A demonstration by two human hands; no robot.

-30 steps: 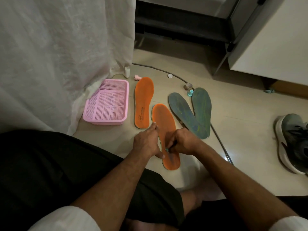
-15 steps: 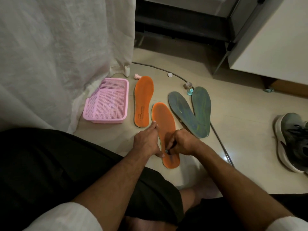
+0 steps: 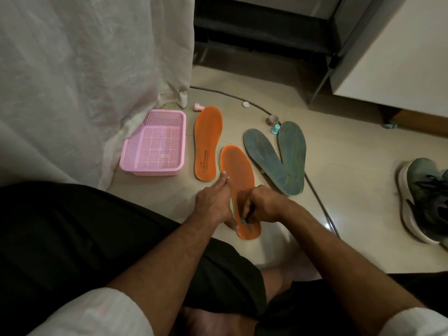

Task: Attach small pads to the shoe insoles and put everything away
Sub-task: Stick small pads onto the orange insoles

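Observation:
Two orange insoles lie on the floor: the far one (image 3: 208,144) beside the pink basket, the near one (image 3: 238,170) under my hands. My left hand (image 3: 214,202) presses flat on the near insole's left edge, forefinger stretched out. My right hand (image 3: 263,204) is pinched on a small teal pad (image 3: 243,221) held against the heel part of that insole. Two grey-green insoles (image 3: 276,156) lie crossed at their heels to the right. A teal pad holder (image 3: 275,129) and a small tape roll (image 3: 273,118) stand at their toes.
A pink mesh basket (image 3: 155,144) sits at the left by a white curtain (image 3: 92,76). A grey cable (image 3: 317,195) runs across the floor past the insoles. A grey shoe (image 3: 424,200) lies at the right. A pink cap (image 3: 198,107) and a white disc (image 3: 245,104) lie farther back.
Both hands stay on the near orange insole; the right hand's pinch has shifted slightly at the heel. The view has barely moved.

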